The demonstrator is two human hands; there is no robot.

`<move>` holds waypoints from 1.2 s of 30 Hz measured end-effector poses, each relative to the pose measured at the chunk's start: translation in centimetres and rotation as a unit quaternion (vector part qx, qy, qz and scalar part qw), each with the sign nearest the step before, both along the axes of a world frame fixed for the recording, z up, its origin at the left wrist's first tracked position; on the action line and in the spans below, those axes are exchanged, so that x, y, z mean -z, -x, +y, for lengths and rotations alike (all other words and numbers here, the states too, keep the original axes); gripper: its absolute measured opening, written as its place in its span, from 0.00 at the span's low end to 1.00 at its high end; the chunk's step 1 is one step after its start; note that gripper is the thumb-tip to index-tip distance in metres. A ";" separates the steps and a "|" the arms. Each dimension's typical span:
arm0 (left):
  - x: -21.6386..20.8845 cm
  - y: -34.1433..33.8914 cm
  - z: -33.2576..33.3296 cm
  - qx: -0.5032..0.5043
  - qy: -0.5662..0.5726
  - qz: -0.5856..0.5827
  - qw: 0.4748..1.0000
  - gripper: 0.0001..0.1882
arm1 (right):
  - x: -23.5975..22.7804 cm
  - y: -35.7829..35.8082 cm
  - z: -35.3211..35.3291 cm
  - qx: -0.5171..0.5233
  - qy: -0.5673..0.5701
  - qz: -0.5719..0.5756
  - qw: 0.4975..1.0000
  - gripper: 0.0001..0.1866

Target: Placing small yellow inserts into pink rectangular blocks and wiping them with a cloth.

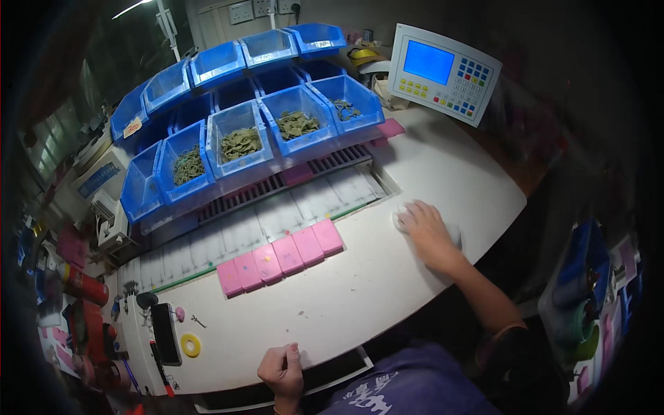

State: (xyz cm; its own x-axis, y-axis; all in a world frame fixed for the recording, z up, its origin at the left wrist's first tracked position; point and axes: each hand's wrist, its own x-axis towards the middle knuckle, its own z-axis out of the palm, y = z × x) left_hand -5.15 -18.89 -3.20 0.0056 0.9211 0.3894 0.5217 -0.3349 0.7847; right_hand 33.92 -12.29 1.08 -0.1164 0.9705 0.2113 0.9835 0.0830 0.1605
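Note:
My right hand (425, 232) rests on the right part of the white table, its fingers bent over a pale wad that looks like a white cloth (453, 234). Most of that wad is hidden under the palm. At the table's front edge my left hand (282, 370) is closed in a fist, thumb on top; whether anything is inside cannot be seen. Between the hands and the bins, a row of several pink blocks (289, 253) lies side by side along a green-edged, pale slotted panel (270, 218).
Blue bins (238, 138) stand in tiers at the back, some holding small greenish pieces. A control panel with a blue screen (443, 72) is at the back right. A phone (166, 334), a yellow tape roll (190, 345) and a red-tipped tool (163, 373) lie at the left.

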 end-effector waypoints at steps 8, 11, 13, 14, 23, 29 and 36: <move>0.1 -0.9 -5.8 0.155 0.154 -0.113 0.969 0.06 | 4.2 10.1 -2.5 -0.124 0.052 0.238 0.962 0.38; 2.1 -1.5 -7.8 0.175 0.142 -0.026 0.974 0.04 | 3.7 15.3 -3.1 -0.209 0.077 0.322 0.920 0.38; 2.0 -2.2 -8.1 0.152 0.150 -0.013 0.977 0.04 | 3.9 18.8 -1.9 -0.246 0.026 0.315 0.916 0.36; 1.8 -2.6 -8.3 0.131 0.158 -0.004 0.979 0.05 | 4.0 20.5 -1.3 -0.243 0.024 0.318 0.916 0.36; 5.1 0.1 -9.7 0.107 0.239 -0.042 0.964 0.09 | 4.5 22.2 -5.0 -0.584 0.127 0.365 0.714 0.23; -1.0 -2.9 -7.5 0.140 0.399 -0.246 0.872 0.11 | 1.1 10.7 6.3 -0.286 -0.007 0.380 0.880 0.39; -2.3 -5.6 -2.7 0.201 0.457 -0.482 0.720 0.20 | 0.8 7.7 7.6 -0.226 0.148 0.331 0.904 0.54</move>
State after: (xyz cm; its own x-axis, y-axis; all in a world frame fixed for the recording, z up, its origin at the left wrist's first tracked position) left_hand 0.49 -21.56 -0.91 0.4765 0.7947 -0.3761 -0.4074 0.5787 0.7065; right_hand 26.26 -4.66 0.25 -0.4580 0.8811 0.1183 0.7106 0.4427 -0.5469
